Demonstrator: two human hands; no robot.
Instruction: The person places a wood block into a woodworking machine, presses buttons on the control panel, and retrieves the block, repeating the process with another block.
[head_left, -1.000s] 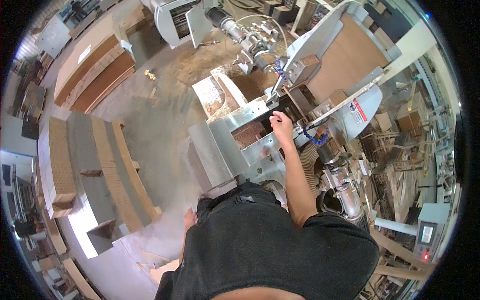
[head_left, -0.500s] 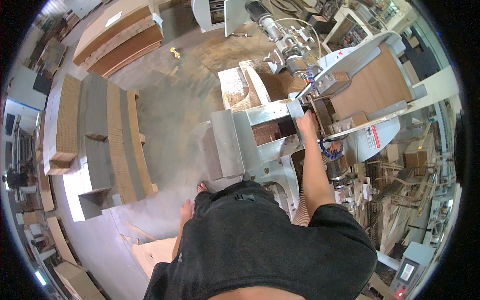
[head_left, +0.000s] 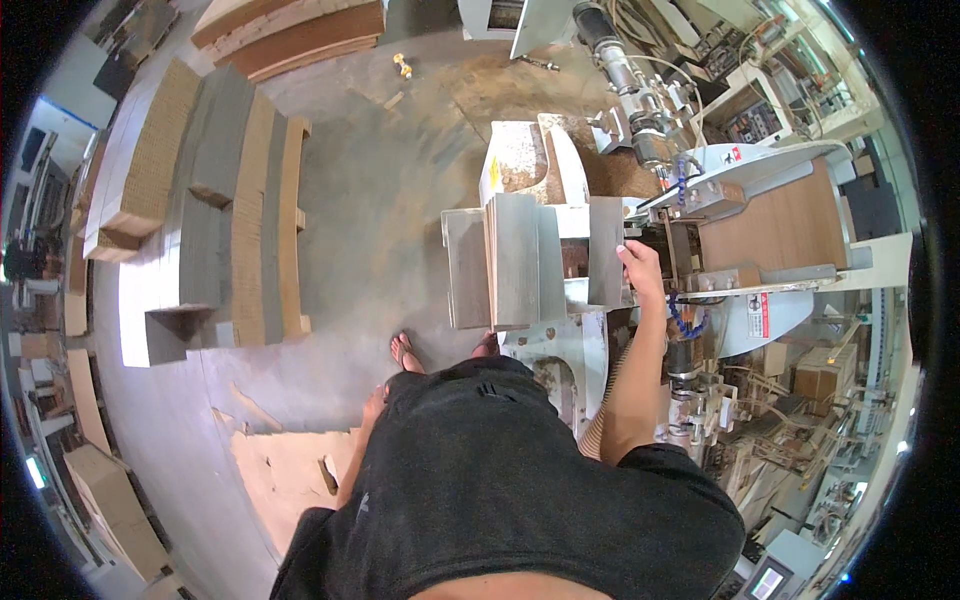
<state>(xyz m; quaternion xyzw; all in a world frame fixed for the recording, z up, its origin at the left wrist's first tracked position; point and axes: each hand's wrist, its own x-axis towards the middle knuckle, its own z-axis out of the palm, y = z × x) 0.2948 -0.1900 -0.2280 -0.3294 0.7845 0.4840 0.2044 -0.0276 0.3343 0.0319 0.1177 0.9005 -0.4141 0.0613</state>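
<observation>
My right hand (head_left: 642,268) is closed on the right edge of a thin grey panel (head_left: 606,250), thumb on top. The panel stands beside the pale metal frame of a machine (head_left: 572,295). To its left, several similar grey panels (head_left: 515,262) are stacked on the machine's support, some leaning apart. My left hand (head_left: 375,404) hangs low beside my left thigh, holding nothing that I can see. Its fingers look loose and are partly hidden against my black clothing.
Right of my hand is a machine bay with a brown wooden board (head_left: 775,235), near motors and a blue segmented hose (head_left: 688,322). Stacked panels (head_left: 150,290) stand on the left floor. A torn tan sheet (head_left: 290,475) lies near my left arm. Farther off is a board stack (head_left: 310,45).
My right hand has drawn back from the machine, and more of the grey panel it holds now shows. The whole view has shifted; my left hand still hangs by my thigh.
</observation>
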